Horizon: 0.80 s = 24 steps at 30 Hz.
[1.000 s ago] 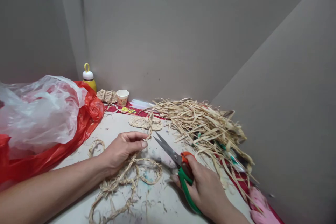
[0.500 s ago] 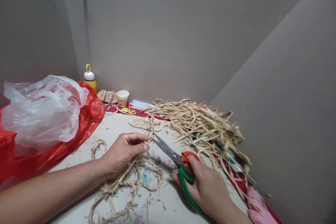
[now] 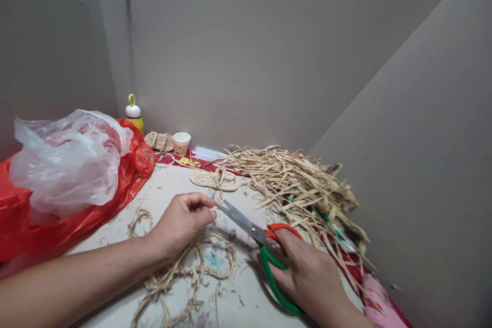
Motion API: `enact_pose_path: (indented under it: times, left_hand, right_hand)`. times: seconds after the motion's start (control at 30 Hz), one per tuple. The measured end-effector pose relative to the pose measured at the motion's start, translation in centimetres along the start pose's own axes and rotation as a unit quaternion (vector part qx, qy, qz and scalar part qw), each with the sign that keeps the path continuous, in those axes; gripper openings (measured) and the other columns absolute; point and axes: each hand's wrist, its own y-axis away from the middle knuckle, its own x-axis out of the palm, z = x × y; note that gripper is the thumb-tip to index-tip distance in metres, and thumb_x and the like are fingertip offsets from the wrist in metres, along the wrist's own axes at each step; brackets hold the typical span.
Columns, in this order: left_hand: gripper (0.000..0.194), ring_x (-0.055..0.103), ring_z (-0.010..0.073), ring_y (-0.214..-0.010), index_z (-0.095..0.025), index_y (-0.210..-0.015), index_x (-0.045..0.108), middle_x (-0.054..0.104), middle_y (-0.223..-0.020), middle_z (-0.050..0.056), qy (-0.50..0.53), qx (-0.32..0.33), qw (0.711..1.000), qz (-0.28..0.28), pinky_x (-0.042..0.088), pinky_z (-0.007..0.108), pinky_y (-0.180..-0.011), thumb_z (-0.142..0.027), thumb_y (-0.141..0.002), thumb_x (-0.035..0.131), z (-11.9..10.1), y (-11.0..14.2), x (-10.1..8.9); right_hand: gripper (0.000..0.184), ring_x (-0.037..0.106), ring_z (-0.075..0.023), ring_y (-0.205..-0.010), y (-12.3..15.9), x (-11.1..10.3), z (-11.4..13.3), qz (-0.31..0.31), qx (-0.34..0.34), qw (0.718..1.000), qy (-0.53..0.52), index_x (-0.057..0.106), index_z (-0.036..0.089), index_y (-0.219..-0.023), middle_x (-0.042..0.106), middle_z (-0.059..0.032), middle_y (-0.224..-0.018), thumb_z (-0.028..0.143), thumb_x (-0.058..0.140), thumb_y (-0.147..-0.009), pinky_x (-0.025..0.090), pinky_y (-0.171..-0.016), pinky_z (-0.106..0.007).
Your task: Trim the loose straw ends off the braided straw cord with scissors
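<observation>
My left hand (image 3: 184, 223) is closed, thumb and forefinger pinching a braided straw cord just above the table. Loops of that straw cord (image 3: 226, 266) spread over the tabletop beneath and in front of my wrist. In my right hand (image 3: 307, 271) is a pair of scissors (image 3: 246, 223) with one orange and one green handle. Their blades are slightly apart, the tips right beside my left fingertips at the cord. Just beyond lies a flat woven straw sole (image 3: 203, 179), with a piece of cord looped over it and trailing toward my left fingers.
A heap of loose straw strips (image 3: 292, 179) covers the right side. At left lies a red plastic bag (image 3: 138, 159) under a crumpled clear bag (image 3: 80, 164). A paper cup (image 3: 182, 144), another woven piece (image 3: 159, 141) and a yellow bottle (image 3: 134, 118) stand at the back.
The scissor blades have closed somewhat at the cord, and the handles have shifted slightly. My left hand has moved a little to the left.
</observation>
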Motion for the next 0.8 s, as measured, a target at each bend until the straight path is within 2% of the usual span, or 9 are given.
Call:
enact_pose_path:
  times: [0.2, 0.47, 0.67, 0.8]
  left_hand:
    - [0.016, 0.039, 0.0073, -0.056, -0.011, -0.079, 0.065, 0.049, -0.06, -0.004, -0.012, 0.018, 1.0, -0.002, 0.029, 0.022, -0.056, -0.02, -0.066, 0.066, -0.08, 0.2, 0.01]
    - [0.015, 0.036, 0.0081, -0.057, -0.013, -0.083, 0.064, 0.043, -0.06, -0.005, -0.066, 0.094, 0.993, 0.006, 0.03, 0.022, -0.056, -0.022, -0.072, 0.061, -0.11, 0.56, -0.07]
    - [0.011, 0.039, 0.0095, -0.06, -0.014, -0.08, 0.065, 0.044, -0.062, -0.004, -0.102, 0.133, 0.986, -0.004, 0.033, 0.022, -0.057, -0.018, -0.07, 0.06, 0.02, 0.5, -0.15]
    - [0.013, 0.038, 0.0093, -0.058, -0.014, -0.08, 0.065, 0.044, -0.061, -0.005, -0.094, 0.115, 0.989, 0.006, 0.032, 0.022, -0.057, -0.017, -0.07, 0.06, -0.04, 0.51, -0.13]
  right_hand:
    - [0.024, 0.058, -0.0117, -0.048, 0.42, 0.28, -0.24, -0.024, -0.008, 1.0, -0.014, 0.054, 0.02, -0.081, 0.059, 0.0014, -0.058, 0.044, 0.052, -0.082, 0.037, -0.046, -0.022]
    - [0.024, 0.058, -0.0126, -0.051, 0.39, -0.15, -0.27, 0.042, 0.014, 0.998, -0.043, 0.05, 0.022, -0.078, 0.058, 0.0018, -0.061, 0.045, 0.056, -0.079, 0.039, -0.048, -0.022]
    - [0.022, 0.055, -0.0127, -0.049, 0.11, -0.31, -0.02, 0.064, 0.015, 0.997, -0.046, 0.048, 0.022, -0.078, 0.056, 0.002, -0.06, 0.043, 0.056, -0.079, 0.038, -0.046, -0.022]
    - [0.022, 0.055, -0.0123, -0.049, 0.08, -0.35, 0.04, 0.047, 0.008, 0.998, -0.052, 0.048, 0.022, -0.077, 0.055, 0.002, -0.059, 0.043, 0.055, -0.08, 0.038, -0.047, -0.022]
